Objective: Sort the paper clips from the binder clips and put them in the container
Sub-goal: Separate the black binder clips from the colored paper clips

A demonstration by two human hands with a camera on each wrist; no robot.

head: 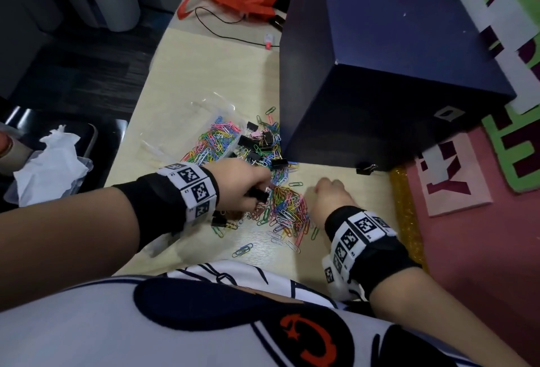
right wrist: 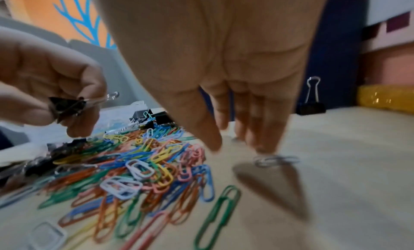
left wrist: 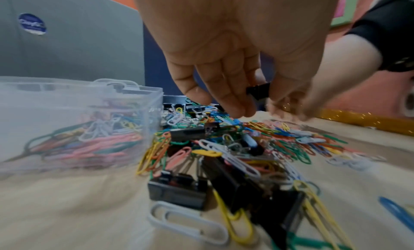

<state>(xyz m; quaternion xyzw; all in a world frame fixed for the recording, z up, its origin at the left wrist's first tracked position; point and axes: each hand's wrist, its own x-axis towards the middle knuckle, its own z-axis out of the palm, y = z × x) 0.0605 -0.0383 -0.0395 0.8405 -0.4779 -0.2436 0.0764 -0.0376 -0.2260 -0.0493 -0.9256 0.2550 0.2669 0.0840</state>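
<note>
Left hand [head: 242, 184] pinched shut, right hand [head: 328, 195] fingers down, relaxed.

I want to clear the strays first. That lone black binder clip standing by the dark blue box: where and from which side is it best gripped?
Probably by the raised wire handles, from above. The lone binder clip sits on its black body on the table with the silver loops pointing straight up, right against the dark blue box. The box blocks the far side, so a thumb-and-finger pinch on the loops looks easiest.
</note>
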